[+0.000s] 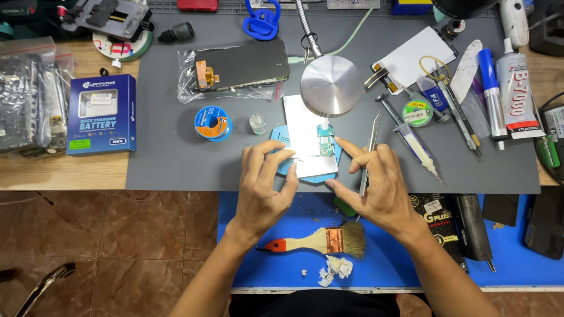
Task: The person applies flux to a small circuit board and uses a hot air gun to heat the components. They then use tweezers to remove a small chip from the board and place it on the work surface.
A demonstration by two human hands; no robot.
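A white rectangular plate (309, 141) is seen lying on a blue holder (279, 136) at the near edge of the grey work mat (170, 158), with a small green circuit board (325, 141) resting on the plate's right side. The plate is steadied by the left hand (262, 186), whose fingertips are laid on the plate's left edge and lower corner; the fingers are curled but nothing is enclosed by them. The plate is flanked on the other side by the right hand (382, 188): its forefinger is stretched toward the circuit board, almost touching it, while its thumb is set against the plate's lower right corner. A pair of metal tweezers (368, 154) is pinched between the remaining fingers of the right hand, tips pointing away from the person, just beside the board and clear of it. The plate and board thus lie between the two hands, slightly ahead of both palms

The round metal base of a lamp (331, 85) stands just behind the plate. A spool of solder wire (212, 123) and a small vial (257, 123) lie to the left, a syringe (416, 147) to the right. A paintbrush (320, 239) with a red handle lies on the blue mat (411, 264) below the hands
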